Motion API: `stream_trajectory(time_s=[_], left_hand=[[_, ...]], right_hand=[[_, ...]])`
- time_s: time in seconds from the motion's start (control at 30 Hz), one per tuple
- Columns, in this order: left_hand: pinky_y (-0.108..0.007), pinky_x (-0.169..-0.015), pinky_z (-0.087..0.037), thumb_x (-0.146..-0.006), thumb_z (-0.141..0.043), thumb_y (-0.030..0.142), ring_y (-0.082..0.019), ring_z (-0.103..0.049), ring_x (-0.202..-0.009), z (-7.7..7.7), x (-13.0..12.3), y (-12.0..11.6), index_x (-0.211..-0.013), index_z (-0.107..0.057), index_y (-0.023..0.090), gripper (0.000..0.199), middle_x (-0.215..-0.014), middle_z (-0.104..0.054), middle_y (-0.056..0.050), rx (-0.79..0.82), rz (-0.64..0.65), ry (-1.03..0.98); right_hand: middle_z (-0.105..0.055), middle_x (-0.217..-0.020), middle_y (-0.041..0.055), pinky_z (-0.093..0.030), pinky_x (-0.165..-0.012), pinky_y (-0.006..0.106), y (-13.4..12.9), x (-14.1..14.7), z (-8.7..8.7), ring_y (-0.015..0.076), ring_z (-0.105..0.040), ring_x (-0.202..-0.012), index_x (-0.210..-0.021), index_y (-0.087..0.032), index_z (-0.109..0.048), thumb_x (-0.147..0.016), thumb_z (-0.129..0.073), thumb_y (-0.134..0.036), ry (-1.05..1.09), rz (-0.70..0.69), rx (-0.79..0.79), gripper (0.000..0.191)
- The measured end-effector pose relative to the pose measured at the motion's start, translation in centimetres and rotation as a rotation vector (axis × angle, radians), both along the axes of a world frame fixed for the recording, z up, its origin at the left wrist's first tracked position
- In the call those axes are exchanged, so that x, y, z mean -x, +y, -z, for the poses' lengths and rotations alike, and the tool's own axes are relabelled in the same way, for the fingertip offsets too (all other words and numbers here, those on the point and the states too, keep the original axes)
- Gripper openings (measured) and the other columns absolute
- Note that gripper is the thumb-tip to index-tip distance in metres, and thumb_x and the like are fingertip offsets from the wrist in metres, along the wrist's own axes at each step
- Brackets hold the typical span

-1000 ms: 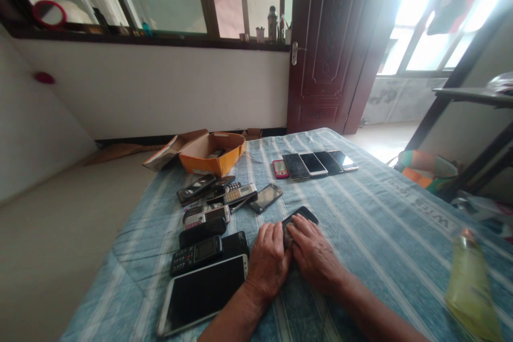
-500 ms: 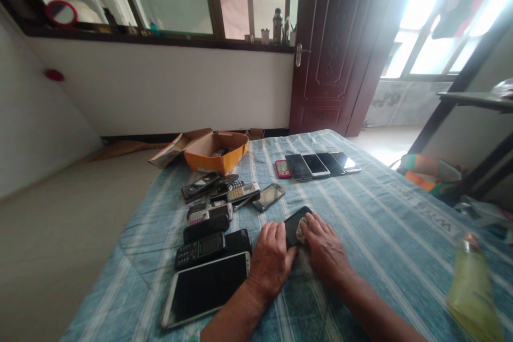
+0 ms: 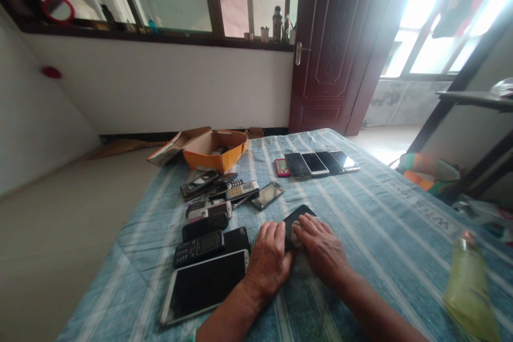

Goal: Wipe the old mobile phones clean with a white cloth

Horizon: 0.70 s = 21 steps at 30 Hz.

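- looks like someone's home tbh
- carved dark-red wooden door (image 3: pixel 331 53)
- round red-framed mirror (image 3: pixel 58 9) on a dark-brown windowsill (image 3: pixel 192 40)
- blue-and-white striped fabric cover (image 3: pixel 360 214)

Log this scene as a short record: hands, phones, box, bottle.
Left hand: at the left edge of a dark phone
Right hand: fingers over a pale wad on that phone
Far row: pink phone, then flat phones to its right
Box: orange box, open
Bottle: yellowish bottle, right side
Surface: blue striped cloth
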<state>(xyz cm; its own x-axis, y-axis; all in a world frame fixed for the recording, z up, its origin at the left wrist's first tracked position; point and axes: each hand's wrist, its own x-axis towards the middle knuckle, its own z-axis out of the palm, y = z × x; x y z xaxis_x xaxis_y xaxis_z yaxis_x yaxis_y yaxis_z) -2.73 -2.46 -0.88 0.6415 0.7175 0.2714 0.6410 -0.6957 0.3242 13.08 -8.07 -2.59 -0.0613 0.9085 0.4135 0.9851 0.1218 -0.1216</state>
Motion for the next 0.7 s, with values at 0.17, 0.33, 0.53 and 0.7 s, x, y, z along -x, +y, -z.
stream_trajectory(time_s=[0.17, 0.33, 0.53, 0.7], left_hand=[[-0.046, -0.108, -0.039, -0.076, -0.062, 0.013, -0.031, -0.047, -0.120, -0.1, 0.1, 0.1, -0.126, -0.051, 0.002, 0.053, -0.122, -0.057, -0.018, 0.043, 0.019, -0.010], [-0.045, -0.109, -0.037, -0.073, -0.059, 0.013, -0.031, -0.047, -0.120, -0.2, 0.3, 0.3, -0.127, -0.050, 0.001, 0.056, -0.123, -0.056, -0.018, 0.080, 0.040, -0.033], [-0.048, -0.108, -0.038, -0.069, -0.051, 0.011, -0.030, -0.047, -0.121, 0.0, 0.5, 0.7, -0.128, -0.049, 0.004, 0.060, -0.124, -0.057, -0.017, 0.096, 0.047, -0.038], [-0.050, -0.107, -0.039, -0.066, -0.051, 0.014, -0.031, -0.047, -0.122, -0.1, 0.5, 0.8, -0.130, -0.048, 0.007, 0.064, -0.125, -0.056, -0.017, 0.113, 0.051, -0.037]], right_hand=[[-0.060, -0.131, 0.0081, -0.047, -0.091, 0.037, 0.2, -1.4, -1.3, 0.0251, -0.052, -0.125, -0.120, -0.024, -0.063, -0.092, -0.049, -0.011, -0.013, -0.094, 0.035, 0.033], [-0.065, -0.122, 0.0081, -0.047, -0.088, 0.034, 0.5, -1.6, -2.0, 0.0226, -0.056, -0.119, -0.112, -0.022, -0.065, -0.094, -0.049, -0.015, -0.029, -0.237, -0.014, 0.025], [-0.066, -0.114, 0.0089, -0.046, -0.080, 0.030, 0.8, -0.4, -2.4, 0.0205, -0.058, -0.111, -0.107, -0.019, -0.064, -0.095, -0.051, -0.020, -0.051, -0.405, -0.013, 0.018], [-0.066, -0.115, 0.0084, -0.045, -0.082, 0.030, 0.9, 0.1, -2.8, 0.0191, -0.056, -0.114, -0.109, -0.019, -0.064, -0.097, -0.048, -0.020, -0.047, -0.474, 0.026, 0.020]])
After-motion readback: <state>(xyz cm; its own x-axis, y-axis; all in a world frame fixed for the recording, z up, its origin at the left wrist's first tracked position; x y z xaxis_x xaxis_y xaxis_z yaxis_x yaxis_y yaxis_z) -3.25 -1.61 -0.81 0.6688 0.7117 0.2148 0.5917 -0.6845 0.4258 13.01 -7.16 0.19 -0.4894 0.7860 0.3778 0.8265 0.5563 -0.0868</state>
